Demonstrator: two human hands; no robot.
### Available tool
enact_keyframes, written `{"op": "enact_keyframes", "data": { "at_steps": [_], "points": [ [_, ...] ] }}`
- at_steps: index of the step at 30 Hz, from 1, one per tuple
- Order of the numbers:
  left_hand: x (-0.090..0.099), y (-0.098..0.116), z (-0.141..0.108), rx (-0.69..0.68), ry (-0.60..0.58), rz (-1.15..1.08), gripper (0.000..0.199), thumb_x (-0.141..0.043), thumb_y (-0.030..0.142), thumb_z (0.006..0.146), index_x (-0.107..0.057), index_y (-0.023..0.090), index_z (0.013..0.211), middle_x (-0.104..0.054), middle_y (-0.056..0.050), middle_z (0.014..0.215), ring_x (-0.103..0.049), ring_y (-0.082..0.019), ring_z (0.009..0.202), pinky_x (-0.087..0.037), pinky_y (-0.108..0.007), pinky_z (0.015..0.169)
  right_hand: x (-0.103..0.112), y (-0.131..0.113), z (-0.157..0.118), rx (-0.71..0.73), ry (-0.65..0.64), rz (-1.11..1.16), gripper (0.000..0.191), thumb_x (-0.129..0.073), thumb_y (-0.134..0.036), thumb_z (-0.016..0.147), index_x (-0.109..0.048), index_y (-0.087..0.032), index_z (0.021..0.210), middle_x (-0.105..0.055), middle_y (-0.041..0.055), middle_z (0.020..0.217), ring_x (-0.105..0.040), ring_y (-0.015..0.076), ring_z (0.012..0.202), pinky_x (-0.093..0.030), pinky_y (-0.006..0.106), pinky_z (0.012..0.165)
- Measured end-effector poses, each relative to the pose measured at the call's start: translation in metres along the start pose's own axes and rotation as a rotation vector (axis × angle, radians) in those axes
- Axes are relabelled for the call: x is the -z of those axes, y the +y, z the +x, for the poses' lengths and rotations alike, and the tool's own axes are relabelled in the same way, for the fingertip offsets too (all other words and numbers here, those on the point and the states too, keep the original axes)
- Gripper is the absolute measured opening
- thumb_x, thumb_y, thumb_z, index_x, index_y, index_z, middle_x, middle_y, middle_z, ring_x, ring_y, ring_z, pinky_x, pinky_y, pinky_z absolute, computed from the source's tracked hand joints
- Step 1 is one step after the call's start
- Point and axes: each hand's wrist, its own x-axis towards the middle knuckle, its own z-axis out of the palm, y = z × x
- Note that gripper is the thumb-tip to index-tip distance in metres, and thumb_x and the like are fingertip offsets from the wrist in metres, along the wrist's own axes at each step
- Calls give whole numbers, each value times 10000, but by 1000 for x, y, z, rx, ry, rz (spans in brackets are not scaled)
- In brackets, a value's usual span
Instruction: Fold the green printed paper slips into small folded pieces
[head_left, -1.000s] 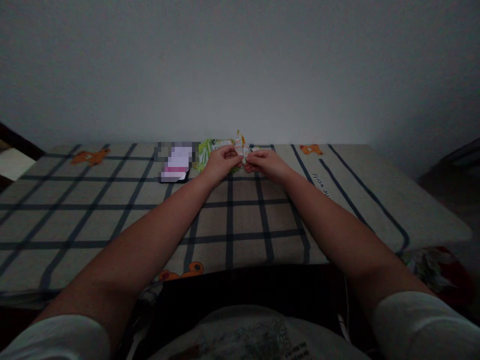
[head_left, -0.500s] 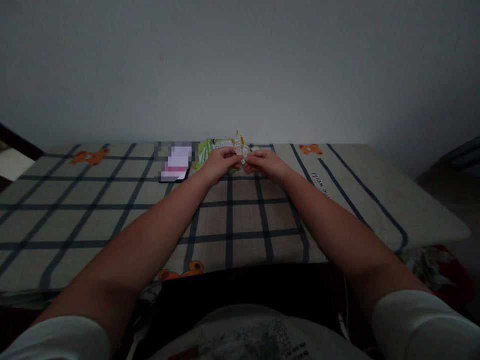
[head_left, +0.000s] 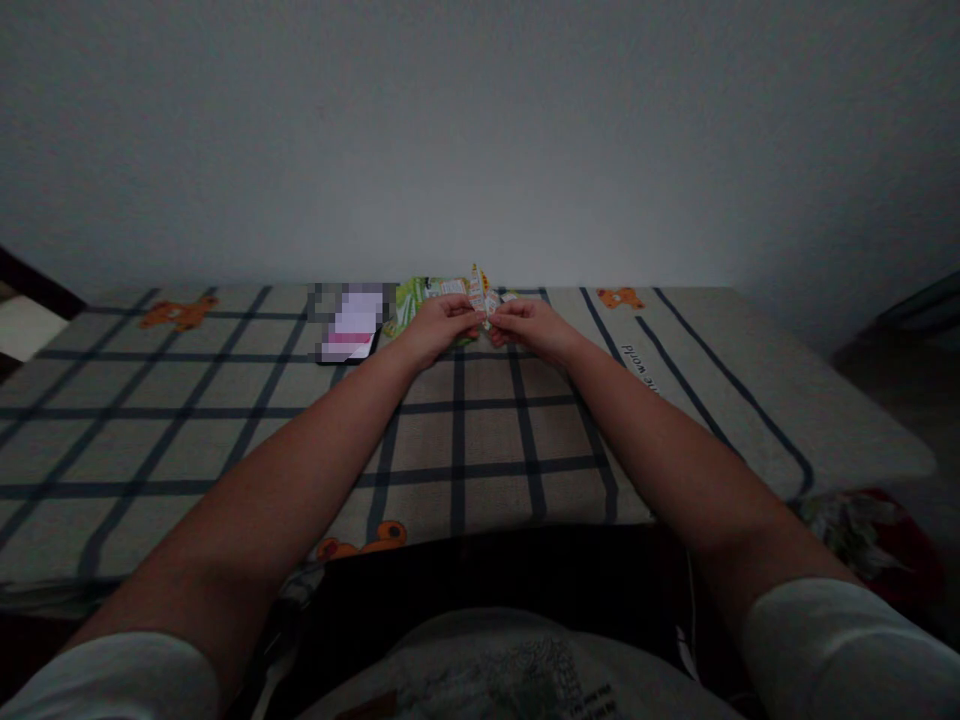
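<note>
My left hand (head_left: 444, 325) and my right hand (head_left: 531, 328) meet near the far edge of the table, fingertips almost touching. Between them they pinch a small printed wrapper (head_left: 479, 285), white with yellow and red marks, which stands up above the fingers. Its contents, if any, I cannot make out. Behind my left hand lies a green printed plastic bag (head_left: 409, 303), partly covered by that hand. A small pale printed piece (head_left: 510, 296) shows just behind my right hand.
A phone (head_left: 352, 325) with a lit, blurred screen lies left of the bag. The checked tablecloth (head_left: 457, 430) with bear prints covers the table, which reaches the grey wall (head_left: 480, 150). A red item with a pale pattern (head_left: 877, 540) sits below the table's right edge.
Both hands stay in nearly the same place. The wrapper between the fingers has shifted and turned slightly, with more of its pale printed side showing.
</note>
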Motion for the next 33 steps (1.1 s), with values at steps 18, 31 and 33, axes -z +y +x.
{"op": "enact_keyframes", "data": {
  "at_steps": [18, 31, 33],
  "points": [
    [-2, 0, -1, -33, 38, -5, 280, -834, 392, 641, -723, 164, 758, -696, -32, 765, -589, -106, 639, -473, -257, 656, -1, 3, 4, 24, 47, 69, 286, -835, -356, 687, -643, -165, 780, -692, -6, 681, -665, 104, 651, -564, 247, 698],
    [-1, -1, 3, 33, 61, -36, 313, -859, 371, 610, -687, 139, 729, -648, -11, 693, -555, -80, 582, -438, -229, 593, 1, 8, 4, 102, 39, 102, 369, -836, -313, 677, -545, -207, 876, -713, -16, 717, -697, 123, 673, -575, 273, 706],
    [-1, 1, 3, 29, 58, -38, 306, -853, 367, 621, -684, 139, 736, -646, -7, 691, -555, -77, 580, -432, -221, 587, 2, 9, 4, 95, 4, 100, 333, -837, -307, 685, -576, -198, 862, -717, -10, 751, -697, 116, 704, -577, 273, 736]
  ]
}}
